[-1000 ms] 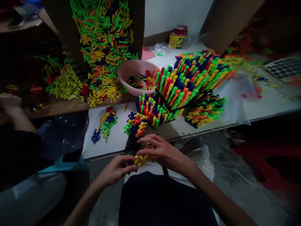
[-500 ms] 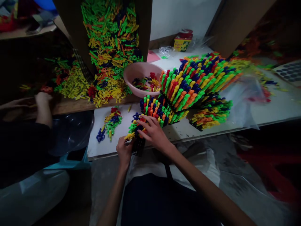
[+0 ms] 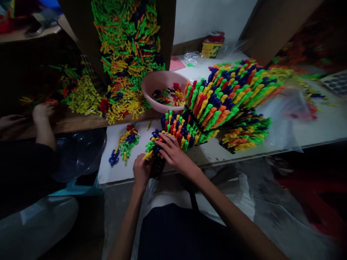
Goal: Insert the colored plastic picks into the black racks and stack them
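Note:
A black perforated tray (image 3: 157, 169) sits at the table's front edge, its far part packed with small upright plastic figures (image 3: 173, 124) in green, yellow, orange, red and blue. At its left side my left hand (image 3: 141, 169) is closed, fingers curled by a yellow figure (image 3: 148, 155); what lies between the fingertips is hidden. My right hand (image 3: 175, 153) reaches over the tray with its fingers stretched and apart, the tips touching the figures nearest me. Left of the tray lies a small loose pile of figures (image 3: 128, 142) on the white tabletop (image 3: 107, 172).
Behind stands a pink bowl (image 3: 150, 81) with some figures. Filled trays (image 3: 230, 94) stand to the right, beside a clear plastic bag (image 3: 287, 119). A big heap of figures (image 3: 127, 54) spills from a box. At left, a co-worker's hand (image 3: 43, 113) is near a dark basin (image 3: 81, 151).
The view has shifted slightly. My right hand's fingers have moved a little over the figures, and my left hand stays at the tray's side. The co-worker's hand has shifted left.

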Motion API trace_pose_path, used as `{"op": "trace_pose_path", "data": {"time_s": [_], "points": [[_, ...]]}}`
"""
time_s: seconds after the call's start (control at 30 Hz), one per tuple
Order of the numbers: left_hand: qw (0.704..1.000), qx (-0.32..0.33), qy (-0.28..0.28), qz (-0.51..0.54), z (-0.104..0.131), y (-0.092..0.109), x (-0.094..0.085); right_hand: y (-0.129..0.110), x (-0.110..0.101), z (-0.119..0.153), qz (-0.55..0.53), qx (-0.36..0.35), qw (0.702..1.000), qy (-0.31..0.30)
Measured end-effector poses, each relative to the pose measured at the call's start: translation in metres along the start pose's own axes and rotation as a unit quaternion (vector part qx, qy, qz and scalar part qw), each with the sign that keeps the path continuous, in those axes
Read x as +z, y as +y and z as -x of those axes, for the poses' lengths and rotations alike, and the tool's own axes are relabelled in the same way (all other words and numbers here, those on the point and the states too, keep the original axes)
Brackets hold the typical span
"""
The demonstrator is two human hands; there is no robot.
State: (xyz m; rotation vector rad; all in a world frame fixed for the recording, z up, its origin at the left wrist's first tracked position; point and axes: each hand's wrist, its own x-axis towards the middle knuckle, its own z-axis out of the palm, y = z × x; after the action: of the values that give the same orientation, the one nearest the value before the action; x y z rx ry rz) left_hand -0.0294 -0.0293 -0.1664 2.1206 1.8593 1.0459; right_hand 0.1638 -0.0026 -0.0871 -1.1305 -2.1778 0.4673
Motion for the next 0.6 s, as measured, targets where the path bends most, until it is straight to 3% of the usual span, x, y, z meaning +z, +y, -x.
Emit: {"op": "trace_pose_path", "data": {"time_s": [0.17,0.33,0.6], "points": [[0.999,0.017,-0.035,0.006,-0.01,-0.008,-0.004,0.003,0.002,-0.009,-0.024,-0.011,1.0,-0.013],[0.995,0.031,-0.092,-0.016,-0.015,-0.008,-0.011,0.0,0.005,-0.009,-0.041,-0.012,0.999,0.011],[0.989,-0.046,-0.102,-0.1,-0.005,-0.009,0.001,-0.007,0.009,-0.007,-0.076,0.03,0.995,0.049]]}}
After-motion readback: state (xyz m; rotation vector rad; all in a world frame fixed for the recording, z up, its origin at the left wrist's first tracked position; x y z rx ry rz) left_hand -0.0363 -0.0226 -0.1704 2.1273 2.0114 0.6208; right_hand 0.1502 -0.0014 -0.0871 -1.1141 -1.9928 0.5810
